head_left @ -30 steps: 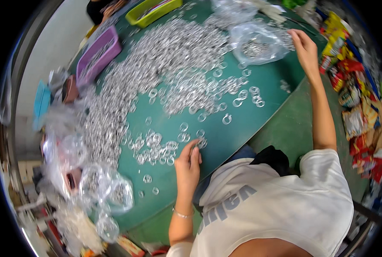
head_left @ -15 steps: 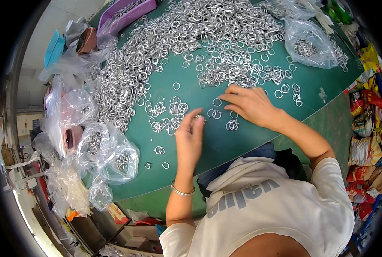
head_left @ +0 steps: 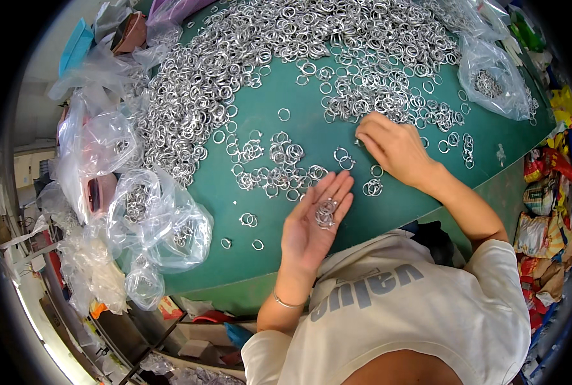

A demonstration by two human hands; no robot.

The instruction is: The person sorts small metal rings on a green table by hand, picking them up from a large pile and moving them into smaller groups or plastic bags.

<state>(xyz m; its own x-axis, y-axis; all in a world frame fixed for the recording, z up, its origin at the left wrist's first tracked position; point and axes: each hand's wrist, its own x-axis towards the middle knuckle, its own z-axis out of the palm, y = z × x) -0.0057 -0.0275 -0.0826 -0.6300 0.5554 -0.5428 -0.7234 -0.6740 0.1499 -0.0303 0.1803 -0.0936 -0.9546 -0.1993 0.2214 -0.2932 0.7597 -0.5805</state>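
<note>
My left hand [head_left: 311, 228] is turned palm up with its fingers stretched out. A small cluster of silver metal rings [head_left: 325, 214] lies in it, across the palm and finger bases. Beside its fingertips is a loose group of rings [head_left: 279, 176] on the green table. My right hand [head_left: 398, 151] is bent downward at the near edge of a ring heap [head_left: 369, 96], thumb and fingertips pinched together. A small silvery bit of a metal ring [head_left: 358, 140] shows at those fingertips; the rest is hidden. Between the hands lie a pair of linked rings [head_left: 343, 157] and a small ring bundle [head_left: 372, 187].
A large heap of rings [head_left: 196, 96] curves along the far and left side of the green table [head_left: 234, 253]. Clear plastic bags holding rings lie at the left [head_left: 183, 221] and far right [head_left: 491, 83]. A purple tray [head_left: 170, 9] stands at the far left.
My left hand has turned from a pinch to palm up, showing rings in it. My right hand has closed its fingertips near the heap. The whole view has shifted slightly.
</note>
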